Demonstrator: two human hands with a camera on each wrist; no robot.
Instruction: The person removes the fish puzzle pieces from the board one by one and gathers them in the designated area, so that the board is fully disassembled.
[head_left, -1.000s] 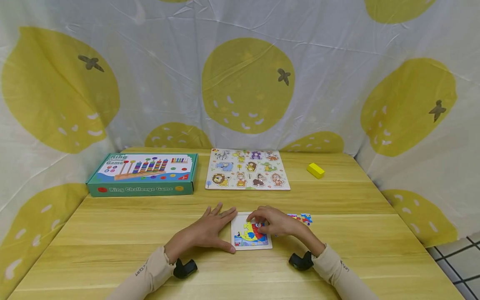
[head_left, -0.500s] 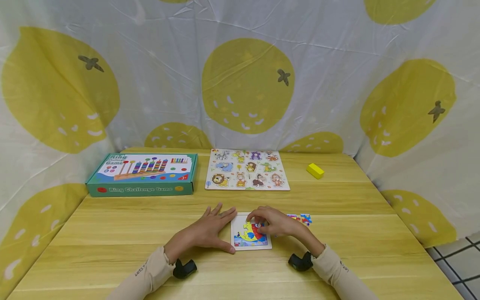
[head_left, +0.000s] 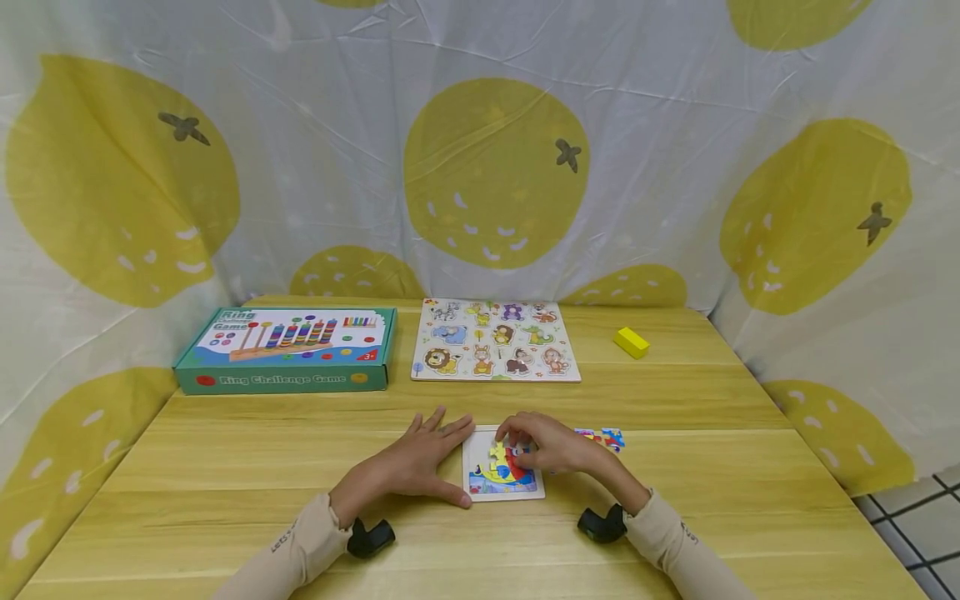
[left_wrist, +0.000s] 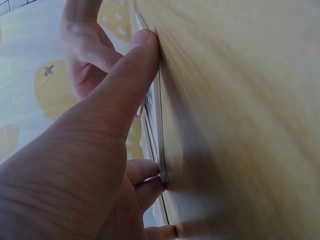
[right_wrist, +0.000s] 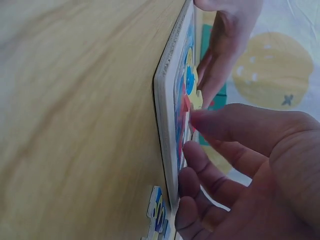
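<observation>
A small jigsaw tray (head_left: 506,498) with a pale wooden rim lies flat at the front middle of the table, bearing a red, yellow and blue picture. My left hand (head_left: 415,459) is spread along its left side, thumb at the near corner and fingers at the far one. Over the tray's right half, my right hand (head_left: 553,444) pinches a red puzzle piece (right_wrist: 186,103), which looks tilted up from the picture in the right wrist view. My fingers partly cover that piece. Several loose puzzle pieces (head_left: 612,438) lie just right of the tray, partly behind my right hand.
A green Ring Challenge Game box (head_left: 285,350) sits at the back left. Beside it lies an animal puzzle board (head_left: 491,340). A yellow block (head_left: 632,342) stands at the back right. Lemon-print cloth (head_left: 498,171) hangs around the table's back and sides.
Both hands stay in nearly the same place. The red and yellow pieces under my right fingertips have shifted slightly.
</observation>
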